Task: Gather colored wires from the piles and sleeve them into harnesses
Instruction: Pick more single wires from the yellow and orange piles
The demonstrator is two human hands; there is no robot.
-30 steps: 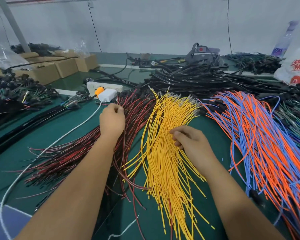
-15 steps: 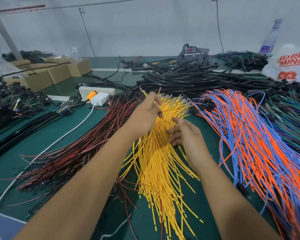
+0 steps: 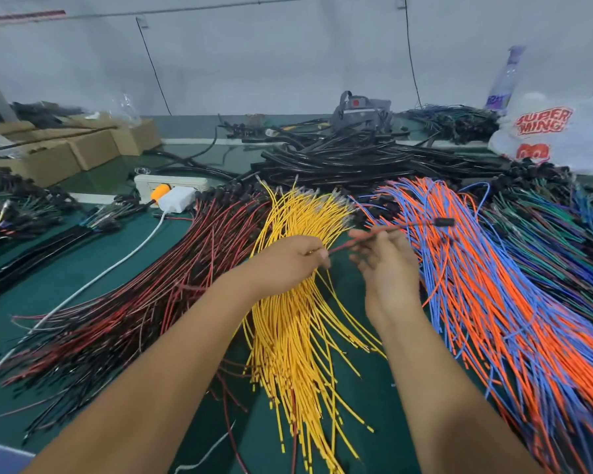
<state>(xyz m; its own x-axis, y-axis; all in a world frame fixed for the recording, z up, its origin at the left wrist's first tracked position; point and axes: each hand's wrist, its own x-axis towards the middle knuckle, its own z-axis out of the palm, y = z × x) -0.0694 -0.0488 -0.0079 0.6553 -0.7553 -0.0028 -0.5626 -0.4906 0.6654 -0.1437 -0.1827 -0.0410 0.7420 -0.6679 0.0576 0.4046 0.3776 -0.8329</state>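
Two bare forearms stretched forward and converging over a green table (image 3: 65, 289), above the middle of a fan of yellow wires (image 3: 295, 336). Left hand (image 3: 288, 265), knuckles up, fingers curled, pinching the near end of a red-and-black wire (image 3: 391, 229) at its fingertips. Right hand (image 3: 387, 265) just beside, palm turned inward, thumb and forefinger closed on the same wire a little farther along, remaining fingers loosely spread. Wire held level above the piles, running rightward to a small black connector (image 3: 444, 221) over the orange and blue wires (image 3: 493, 302). To the left, a broad spread of red and black wires (image 3: 134, 302) crossed by a white cable (image 3: 100, 285). At far right, a heap of green and dark blue wires (image 3: 555, 241). Beyond, a white power strip (image 3: 172, 183) with an orange plug and white charger, then a tangle of black tubing (image 3: 350, 162). Farther back, cardboard boxes (image 3: 83, 148) at left, a white printed plastic bag (image 3: 555, 131) and a clear bottle (image 3: 504, 80) at right, against a pale wall.
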